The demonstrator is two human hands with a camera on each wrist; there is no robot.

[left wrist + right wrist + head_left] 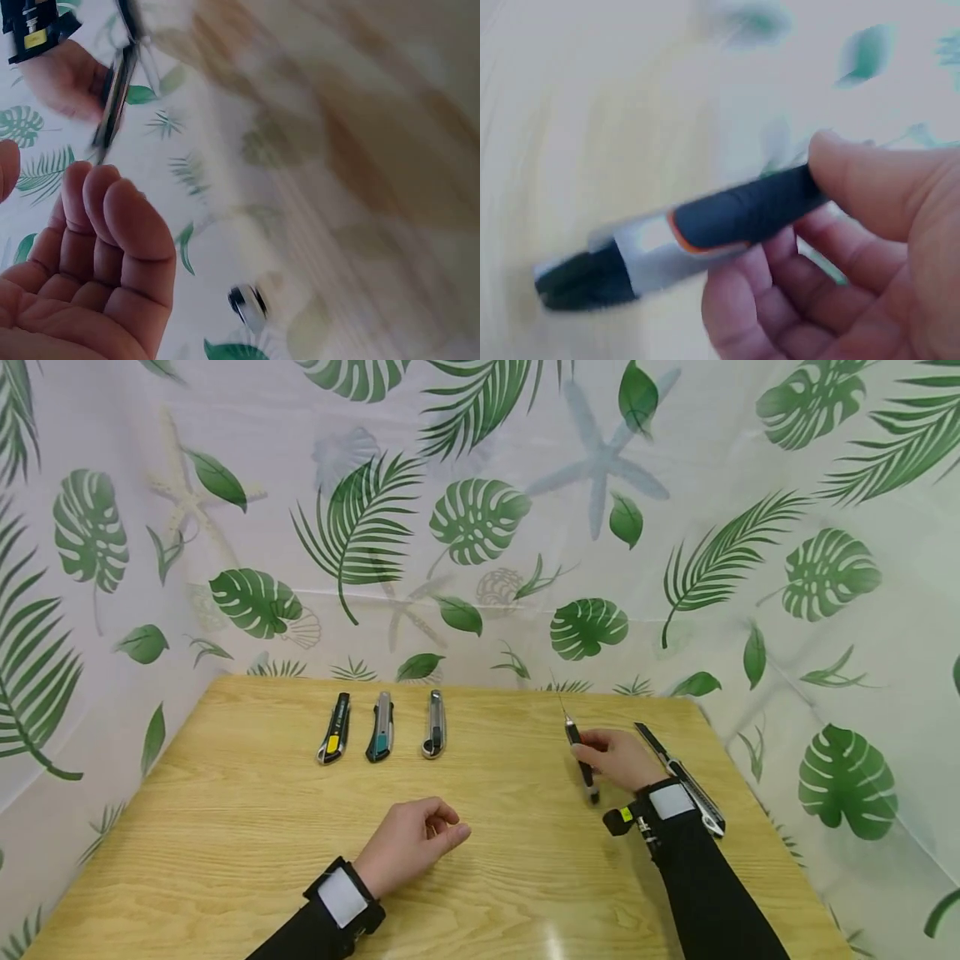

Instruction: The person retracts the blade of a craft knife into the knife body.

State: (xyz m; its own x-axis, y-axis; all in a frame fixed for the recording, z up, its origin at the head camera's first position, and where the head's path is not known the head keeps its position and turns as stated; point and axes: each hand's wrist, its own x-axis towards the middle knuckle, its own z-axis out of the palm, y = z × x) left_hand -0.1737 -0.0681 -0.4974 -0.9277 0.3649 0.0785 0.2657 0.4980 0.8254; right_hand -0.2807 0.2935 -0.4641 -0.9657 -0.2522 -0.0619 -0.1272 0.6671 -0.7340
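Note:
My right hand [617, 758] grips a black and silver utility knife [582, 762] with its thin blade pointing away, just above the wooden table [247, 827]. The right wrist view shows this knife [682, 240] blurred, pinched between thumb and fingers [780, 300]. My left hand [412, 842] rests on the table near the middle, its fingers loosely curled and holding nothing. In the left wrist view those fingers [112, 232] show curled over an empty palm. Three closed utility knives lie in a row at the back: yellow-black [334, 728], teal [380, 738], grey [433, 724].
A long black and silver knife [681, 774] with its blade out lies on the table right of my right hand, near the right edge. Leaf-patterned sheeting [480, 518] walls in the table on the back and both sides.

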